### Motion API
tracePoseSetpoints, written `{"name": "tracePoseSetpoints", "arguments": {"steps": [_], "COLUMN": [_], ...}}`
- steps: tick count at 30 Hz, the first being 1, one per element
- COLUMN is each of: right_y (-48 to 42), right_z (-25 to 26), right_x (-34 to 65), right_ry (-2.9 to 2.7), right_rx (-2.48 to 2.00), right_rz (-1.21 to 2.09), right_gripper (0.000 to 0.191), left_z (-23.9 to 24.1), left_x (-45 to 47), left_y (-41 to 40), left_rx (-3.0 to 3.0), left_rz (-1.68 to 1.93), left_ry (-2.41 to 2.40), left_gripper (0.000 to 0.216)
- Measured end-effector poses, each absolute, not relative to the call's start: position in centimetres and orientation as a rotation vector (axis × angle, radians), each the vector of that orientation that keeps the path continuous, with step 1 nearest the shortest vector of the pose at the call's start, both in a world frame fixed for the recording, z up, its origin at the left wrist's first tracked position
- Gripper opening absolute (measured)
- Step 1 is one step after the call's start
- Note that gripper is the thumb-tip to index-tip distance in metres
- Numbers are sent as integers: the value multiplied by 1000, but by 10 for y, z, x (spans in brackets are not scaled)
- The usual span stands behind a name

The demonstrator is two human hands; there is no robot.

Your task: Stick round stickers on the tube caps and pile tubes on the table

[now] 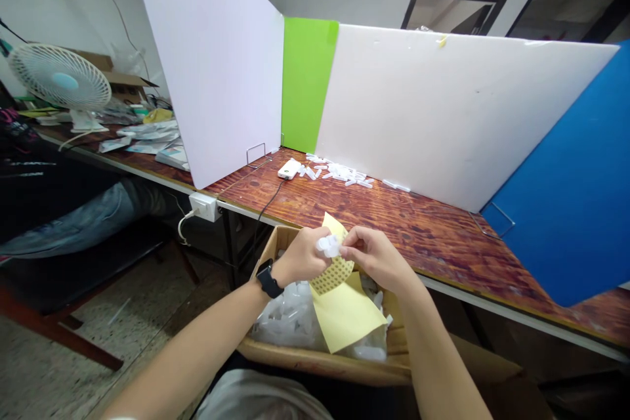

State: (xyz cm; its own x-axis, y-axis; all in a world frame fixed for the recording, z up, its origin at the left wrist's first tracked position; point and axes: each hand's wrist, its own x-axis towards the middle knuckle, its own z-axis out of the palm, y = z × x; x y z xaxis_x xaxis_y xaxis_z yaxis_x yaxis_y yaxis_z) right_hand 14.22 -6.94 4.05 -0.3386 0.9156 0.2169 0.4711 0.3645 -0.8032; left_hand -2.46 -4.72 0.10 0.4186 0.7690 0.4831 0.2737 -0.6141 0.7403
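Observation:
My left hand (301,256) is closed around a small white plastic piece (329,246), and a yellow sticker sheet (342,305) hangs down from it. My right hand (371,254) pinches at the same white piece from the right. Both hands hover over a cardboard box (315,357) on my lap, which holds a clear bag of several small white plastic parts (290,318). A black watch (269,279) sits on my left wrist.
A wooden table (423,223) lies ahead, walled by white, green and blue panels. A pile of small white parts (339,174) and a white charger (289,168) lie near its back. A fan (62,79) and another person's legs (88,216) are at left.

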Motion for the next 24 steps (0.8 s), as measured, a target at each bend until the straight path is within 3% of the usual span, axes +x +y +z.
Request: {"name": "tracePoseSetpoints", "arguments": {"steps": [5,13,16,21,24], "right_y": [-67,-61,-61,-67,-70], "right_z": [38,26,23,13,5], "right_x": [144,145,142,126,115], "right_ry": [-1795,-1669,-1598,-1810,-1946], "right_rx": [-937,-934,-1003,-1213,-1261], "right_rz": [1367,1416,1163,387,154], "right_gripper": [19,21,20,11,11], "left_z": [5,3,1,-4,-7], "left_x": [-27,-25,-22,-17,-12], "left_y": [-48,-47,-42,-37,-38], "left_rx": [2034,1937,1735,1286,1089], "left_rz": [1123,1104,1222,1416,1484], "left_ry": [795,805,862,891,861], "left_gripper": [12,13,14,26,29]}}
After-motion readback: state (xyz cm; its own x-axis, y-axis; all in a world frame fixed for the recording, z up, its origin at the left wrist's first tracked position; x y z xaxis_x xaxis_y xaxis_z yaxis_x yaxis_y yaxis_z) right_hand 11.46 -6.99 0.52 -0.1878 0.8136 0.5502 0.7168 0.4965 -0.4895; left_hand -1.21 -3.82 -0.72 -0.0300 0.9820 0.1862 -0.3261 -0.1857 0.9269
